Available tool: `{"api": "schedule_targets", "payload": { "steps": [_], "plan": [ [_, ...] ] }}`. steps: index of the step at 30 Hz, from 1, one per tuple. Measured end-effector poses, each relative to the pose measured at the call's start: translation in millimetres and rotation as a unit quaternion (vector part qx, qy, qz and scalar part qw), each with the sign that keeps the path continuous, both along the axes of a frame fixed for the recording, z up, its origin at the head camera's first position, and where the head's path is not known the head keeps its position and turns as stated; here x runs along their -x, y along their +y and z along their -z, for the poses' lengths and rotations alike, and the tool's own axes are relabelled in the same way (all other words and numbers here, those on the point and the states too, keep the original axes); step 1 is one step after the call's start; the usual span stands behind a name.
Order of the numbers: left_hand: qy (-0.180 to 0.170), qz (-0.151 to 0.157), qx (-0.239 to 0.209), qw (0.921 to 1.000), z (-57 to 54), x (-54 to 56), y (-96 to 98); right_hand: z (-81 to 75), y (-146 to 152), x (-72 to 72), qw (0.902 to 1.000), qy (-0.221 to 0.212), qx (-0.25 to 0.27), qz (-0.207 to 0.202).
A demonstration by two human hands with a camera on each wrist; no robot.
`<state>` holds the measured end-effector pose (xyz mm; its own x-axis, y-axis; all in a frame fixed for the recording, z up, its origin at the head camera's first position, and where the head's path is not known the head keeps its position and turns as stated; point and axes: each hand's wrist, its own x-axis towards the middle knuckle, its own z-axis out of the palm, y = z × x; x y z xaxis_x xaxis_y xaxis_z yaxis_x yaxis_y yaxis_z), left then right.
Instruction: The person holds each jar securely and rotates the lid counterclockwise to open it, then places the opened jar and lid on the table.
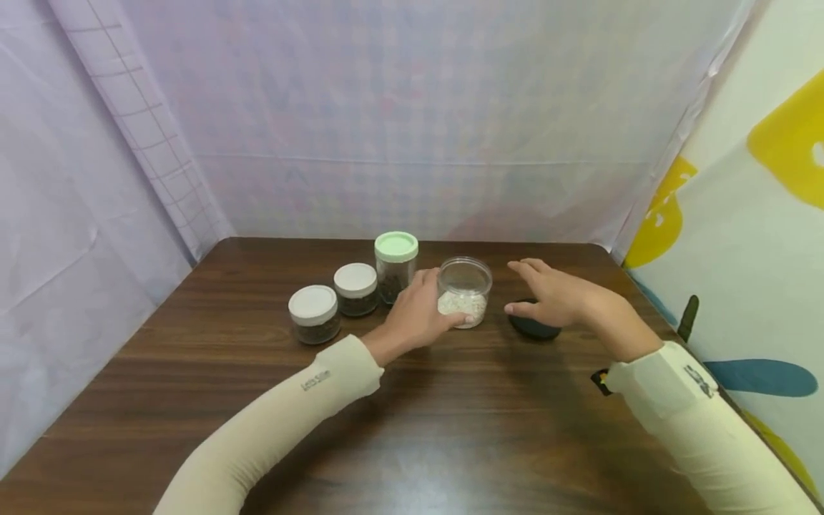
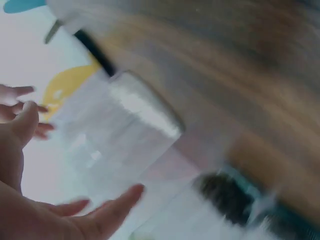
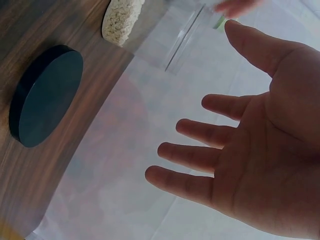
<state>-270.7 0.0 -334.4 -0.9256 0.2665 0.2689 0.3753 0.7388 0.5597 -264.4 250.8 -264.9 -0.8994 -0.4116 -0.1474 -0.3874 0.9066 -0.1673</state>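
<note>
A clear lidless jar (image 1: 464, 290) stands on the wooden table with pale flakes in its lower part. My left hand (image 1: 421, 309) is right at its left side, thumb and fingers spread apart. The left wrist view, blurred, shows that hand (image 2: 65, 200) with bent, separated fingers and the jar (image 2: 145, 110) beyond them. My right hand (image 1: 555, 295) hovers over a round black lid (image 1: 534, 328) lying flat to the right of the jar. In the right wrist view the lid (image 3: 47, 97) sits apart from the spread fingers, and the palm (image 3: 265, 145) holds nothing.
Left of the left hand stand two short jars with white lids, one nearer (image 1: 314, 315) and one farther (image 1: 356, 289), and a taller jar with a green lid (image 1: 395, 266). All have dark contents. A pale curtain (image 1: 412, 129) hangs behind the table (image 1: 386, 443).
</note>
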Motion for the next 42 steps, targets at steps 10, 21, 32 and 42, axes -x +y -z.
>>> {"api": "schedule_targets", "payload": {
  "steps": [10, 21, 32, 42],
  "plan": [
    [0.22, -0.079, -0.165, 0.9582, -32.3, 12.9, -34.2, 0.7, 8.2, -6.2, 0.9998, 0.006, 0.012, -0.014],
    [-0.02, -0.184, -0.152, 0.9709, -15.3, 47.8, -51.2, 7.3, 7.5, -8.0, 0.9996, 0.011, 0.015, -0.02],
    [-0.05, -0.218, 0.015, 0.9746, -4.5, 73.2, -57.3, 6.2, 5.7, -8.8, 0.9996, 0.017, 0.012, -0.018],
    [-0.03, -0.208, -0.016, 0.9776, -3.5, 80.7, -51.4, 4.9, 7.0, -8.7, 0.9997, 0.014, 0.012, -0.017]
  ]
}}
